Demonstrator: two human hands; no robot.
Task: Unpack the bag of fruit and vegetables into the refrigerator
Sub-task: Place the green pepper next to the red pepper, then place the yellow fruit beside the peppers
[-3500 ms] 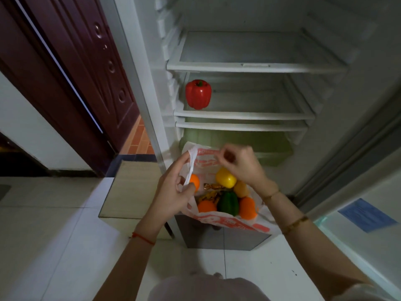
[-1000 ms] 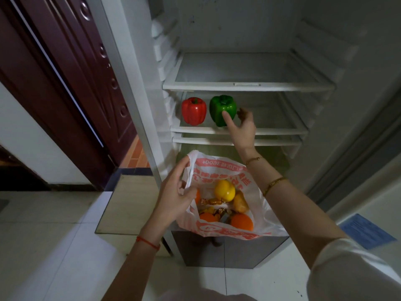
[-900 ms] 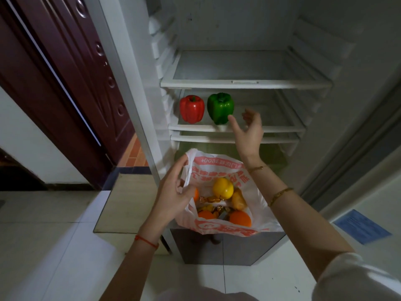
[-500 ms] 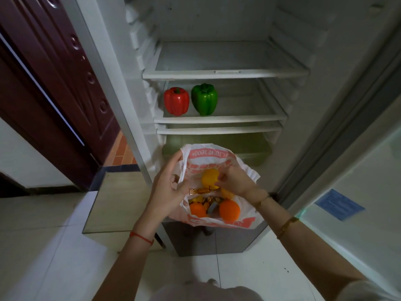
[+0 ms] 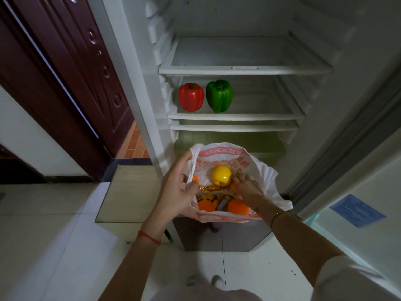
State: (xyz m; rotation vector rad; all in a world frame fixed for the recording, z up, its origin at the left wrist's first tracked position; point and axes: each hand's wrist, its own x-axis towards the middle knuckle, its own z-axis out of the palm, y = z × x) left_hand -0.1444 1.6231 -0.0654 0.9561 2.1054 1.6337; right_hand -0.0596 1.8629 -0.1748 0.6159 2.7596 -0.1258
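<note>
Head view: the bag [image 5: 263, 183] is gripped at its rim by the left hand [image 5: 176, 189]. Just beside it, the right hand [image 5: 248, 189] is sunk among the fruit, fingers spread against the yellow apple [image 5: 221, 174]; whether anything is held cannot be told. 2 peppers [image 5: 205, 96] are seen on a fridge shelf [image 5: 260, 115] above.

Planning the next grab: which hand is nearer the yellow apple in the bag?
Right. The right hand is inside the bag, fingertips beside the yellow apple; the left hand grips the bag's left rim.
</note>
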